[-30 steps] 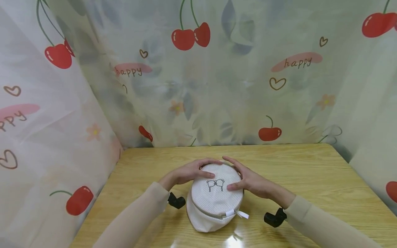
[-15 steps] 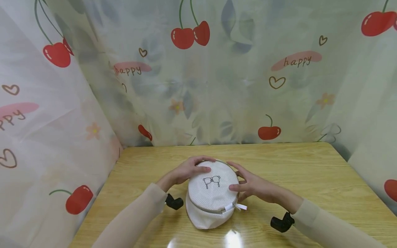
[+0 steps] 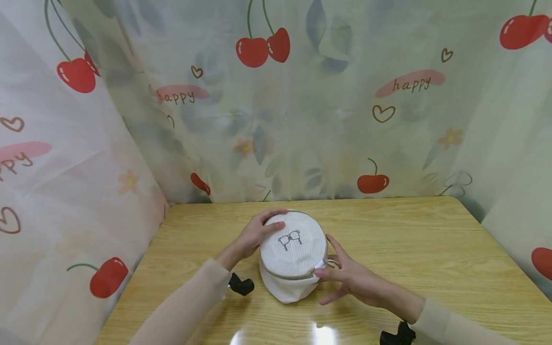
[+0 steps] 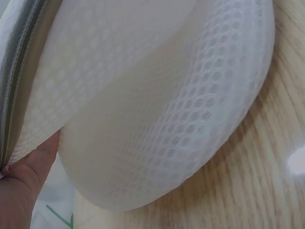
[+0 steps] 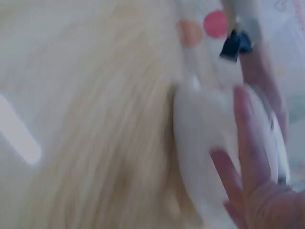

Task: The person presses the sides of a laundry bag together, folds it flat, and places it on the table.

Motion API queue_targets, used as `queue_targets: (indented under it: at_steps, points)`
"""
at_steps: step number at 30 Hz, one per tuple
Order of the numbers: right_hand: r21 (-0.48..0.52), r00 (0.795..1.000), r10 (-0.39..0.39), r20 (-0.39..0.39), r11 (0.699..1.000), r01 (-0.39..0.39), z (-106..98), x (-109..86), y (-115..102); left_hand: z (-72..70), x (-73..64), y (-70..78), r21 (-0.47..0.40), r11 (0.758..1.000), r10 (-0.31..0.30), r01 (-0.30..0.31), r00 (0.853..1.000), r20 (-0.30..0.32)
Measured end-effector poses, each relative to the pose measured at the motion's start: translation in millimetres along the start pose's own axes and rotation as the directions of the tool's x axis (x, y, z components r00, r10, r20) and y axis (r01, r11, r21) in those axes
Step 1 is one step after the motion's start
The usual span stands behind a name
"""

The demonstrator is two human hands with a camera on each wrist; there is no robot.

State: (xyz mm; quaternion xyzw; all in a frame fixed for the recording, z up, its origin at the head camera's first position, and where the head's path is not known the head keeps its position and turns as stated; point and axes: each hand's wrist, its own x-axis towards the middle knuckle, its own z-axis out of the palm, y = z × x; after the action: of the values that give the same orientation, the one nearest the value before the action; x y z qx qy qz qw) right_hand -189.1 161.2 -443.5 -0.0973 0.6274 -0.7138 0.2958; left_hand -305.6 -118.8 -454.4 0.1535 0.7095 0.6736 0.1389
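Note:
A round white mesh laundry bag [image 3: 293, 254] sits on the table, its lid printed with a dark line drawing and edged by a zipper. On its far left rim, my left hand [image 3: 255, 235] grips it, thumb on the lid and fingers over the edge. My right hand [image 3: 360, 282] is at the near right side, fingers spread. Its thumb touches the rim by the white zipper tab [image 3: 319, 265]. The left wrist view shows the bag's mesh wall [image 4: 190, 109] close up. In the blurred right wrist view, the right hand's fingers [image 5: 250, 138] extend across the bag's side.
The wooden table [image 3: 409, 239] runs back to a hanging curtain [image 3: 323, 120] printed with cherries. Black wrist mounts [image 3: 241, 284] hang below both forearms. Light glares off the table's near part.
The bag has turned counterclockwise and shifted slightly away, its zipper tab swinging up the right side. My right hand has slid from the far right rim to the near right.

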Motion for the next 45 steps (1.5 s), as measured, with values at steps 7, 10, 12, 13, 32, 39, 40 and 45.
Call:
queue_targets:
  at_steps: [7, 10, 12, 13, 32, 39, 40, 45]
  points:
    - [0.176, 0.989, -0.077, -0.127, 0.979, 0.099, 23.4, 9.9, 4.2, 0.7, -2.5, -4.9, -0.026, 1.000, -0.007, 0.006, 1.000, -0.027]
    - [0.189, 0.978, -0.104, -0.179, 0.972, 0.138, 28.9, 15.0, 6.1, -0.9, -3.4, -6.9, -0.027, 0.999, -0.031, 0.030, 0.999, -0.022]
    - [0.182, 0.971, -0.125, -0.203, 0.970, 0.163, 31.1, 17.9, 7.9, -2.5, -4.3, -8.5, -0.034, 0.997, -0.066, 0.065, 0.998, -0.016]
    - [0.175, 0.968, -0.134, -0.211, 0.969, 0.172, 31.8, 19.0, 8.9, -3.3, -4.9, -9.1, -0.035, 0.996, -0.086, 0.086, 0.996, -0.009]
    - [-0.207, 0.935, -0.222, -0.276, 0.964, 0.168, 34.2, 29.1, 22.8, -4.7, -7.8, -13.6, 0.068, 0.975, -0.218, 0.214, 0.974, 0.069]
    - [-0.208, 0.946, -0.192, -0.262, 0.968, 0.139, 30.7, 31.3, 23.7, -8.8, -10.1, -14.9, 0.118, 0.975, -0.199, 0.188, 0.976, 0.093]
    - [-0.209, 0.947, -0.190, -0.259, 0.968, 0.137, 30.4, 31.4, 24.3, -9.6, -10.5, -15.0, 0.118, 0.975, -0.203, 0.191, 0.974, 0.099]
    - [-0.219, 0.949, -0.179, -0.258, 0.968, 0.123, 30.3, 31.2, 27.3, -12.2, -12.3, -18.7, 0.121, 0.973, -0.210, 0.194, 0.969, 0.133]
